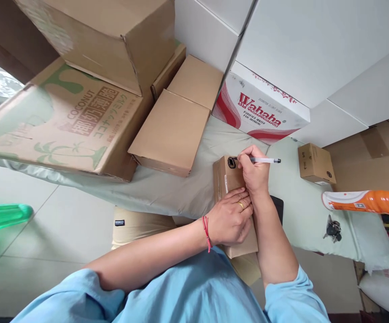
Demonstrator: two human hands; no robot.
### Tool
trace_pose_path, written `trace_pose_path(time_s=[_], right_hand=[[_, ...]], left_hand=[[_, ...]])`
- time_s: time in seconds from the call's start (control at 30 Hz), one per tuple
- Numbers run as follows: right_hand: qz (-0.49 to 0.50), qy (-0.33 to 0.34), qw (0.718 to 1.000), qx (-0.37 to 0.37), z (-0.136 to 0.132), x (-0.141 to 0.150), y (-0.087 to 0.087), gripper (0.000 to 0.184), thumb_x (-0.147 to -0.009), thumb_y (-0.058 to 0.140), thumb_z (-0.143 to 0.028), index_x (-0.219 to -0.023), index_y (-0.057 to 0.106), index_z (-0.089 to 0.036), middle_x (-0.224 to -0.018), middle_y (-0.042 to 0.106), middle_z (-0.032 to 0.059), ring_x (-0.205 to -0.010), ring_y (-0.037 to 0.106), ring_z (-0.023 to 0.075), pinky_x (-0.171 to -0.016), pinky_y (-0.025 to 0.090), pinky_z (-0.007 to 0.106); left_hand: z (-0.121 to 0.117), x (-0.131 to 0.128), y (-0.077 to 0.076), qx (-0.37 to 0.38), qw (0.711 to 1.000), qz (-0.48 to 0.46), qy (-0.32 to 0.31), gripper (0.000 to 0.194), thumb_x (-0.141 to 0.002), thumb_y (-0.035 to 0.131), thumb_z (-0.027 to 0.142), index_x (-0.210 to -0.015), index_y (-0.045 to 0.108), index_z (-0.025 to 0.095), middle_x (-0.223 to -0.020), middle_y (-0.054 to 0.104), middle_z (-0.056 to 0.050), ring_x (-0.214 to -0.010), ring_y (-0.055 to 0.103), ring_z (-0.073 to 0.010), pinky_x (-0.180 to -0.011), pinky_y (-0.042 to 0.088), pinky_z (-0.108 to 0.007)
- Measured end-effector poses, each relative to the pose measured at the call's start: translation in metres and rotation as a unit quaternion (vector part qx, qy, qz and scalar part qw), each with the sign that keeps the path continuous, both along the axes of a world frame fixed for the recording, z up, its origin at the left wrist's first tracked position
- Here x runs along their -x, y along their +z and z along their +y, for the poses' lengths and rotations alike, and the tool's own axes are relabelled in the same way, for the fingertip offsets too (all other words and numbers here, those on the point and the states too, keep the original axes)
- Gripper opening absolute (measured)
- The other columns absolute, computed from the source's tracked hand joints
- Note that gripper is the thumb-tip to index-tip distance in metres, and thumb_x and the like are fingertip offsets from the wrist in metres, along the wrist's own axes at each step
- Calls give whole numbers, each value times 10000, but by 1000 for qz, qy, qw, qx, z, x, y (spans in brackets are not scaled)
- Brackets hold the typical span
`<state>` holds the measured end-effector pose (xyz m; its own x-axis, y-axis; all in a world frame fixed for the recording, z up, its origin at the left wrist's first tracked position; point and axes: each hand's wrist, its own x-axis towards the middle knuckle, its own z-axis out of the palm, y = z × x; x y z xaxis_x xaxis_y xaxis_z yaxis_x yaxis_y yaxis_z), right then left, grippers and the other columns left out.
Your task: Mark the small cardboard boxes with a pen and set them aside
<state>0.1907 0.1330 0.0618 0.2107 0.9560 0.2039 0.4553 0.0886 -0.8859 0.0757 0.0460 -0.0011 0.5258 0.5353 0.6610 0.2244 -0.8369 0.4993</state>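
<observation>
At the far end of the box point(237, 179), my right hand point(255, 172) grips a pen point(264, 160) by one seemingly drawn mark point(231, 162), left hand point(232, 220) laid flat, visible remainder bare.

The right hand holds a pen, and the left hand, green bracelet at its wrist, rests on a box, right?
Not quite: the head view shows a red bracelet, not green. The right hand does hold a pen, and the left hand rests on a box.

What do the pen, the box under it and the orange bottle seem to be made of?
Pen: probably smooth plastic; its pale barrel looks translucent, with a dark end.
Box: matte brown cardboard, going by its dull, flat faces and straight edges.
Bottle: likely plastic with a slight sheen, given its smooth, rounded orange surface, though painted metal can't be ruled out.
</observation>
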Motion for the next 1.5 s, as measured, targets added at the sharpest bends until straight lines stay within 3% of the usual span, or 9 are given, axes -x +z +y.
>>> trace_pose_path(time_s=[0.33,0.83,1.03,1.27,1.5], right_hand=[[4,41,999,15,3,1,0,109,-811,589,-245,-703,578,-242,-622,529,-63,-605,444,125,-607,375,271],[-23,-11,1000,11,3,-1,1,157,-804,580,-248,-666,505,-251,-603,470,-68,-589,408,121,-586,351,276],[-26,-9,1000,-6,2,0,3,193,-775,570,-253,-628,444,-258,-579,408,-70,-589,357,122,-565,311,283],[-42,-15,999,-7,-1,3,7,197,-763,554,-269,-612,427,-260,-565,392,-66,-590,351,125,-572,297,291],[-29,-23,999,-3,-4,0,2,214,-771,571,-257,-617,422,-256,-579,374,-71,-590,337,121,-574,286,296]], left_hand=[[1,1,5,-20,999,-38,24,302,-916,548,199,-1098,757,77,-1160,817,-188,-1197,773,-297,-1226,548,-468],[-1,1,-3,14,1000,15,-10,385,-906,565,207,-1228,739,85,-1290,781,-218,-1338,697,-322,-1264,504,-542],[0,2,-1,-2,1000,-9,6,340,-916,553,202,-1160,757,80,-1237,799,-206,-1271,735,-314,-1233,542,-508],[0,1,-3,13,1000,4,-11,365,-911,541,192,-1195,750,100,-1271,786,-214,-1318,708,-328,-1249,517,-569],[0,1,0,0,1000,-17,3,317,-916,540,195,-1125,758,101,-1218,803,-205,-1257,741,-315,-1217,555,-524]])
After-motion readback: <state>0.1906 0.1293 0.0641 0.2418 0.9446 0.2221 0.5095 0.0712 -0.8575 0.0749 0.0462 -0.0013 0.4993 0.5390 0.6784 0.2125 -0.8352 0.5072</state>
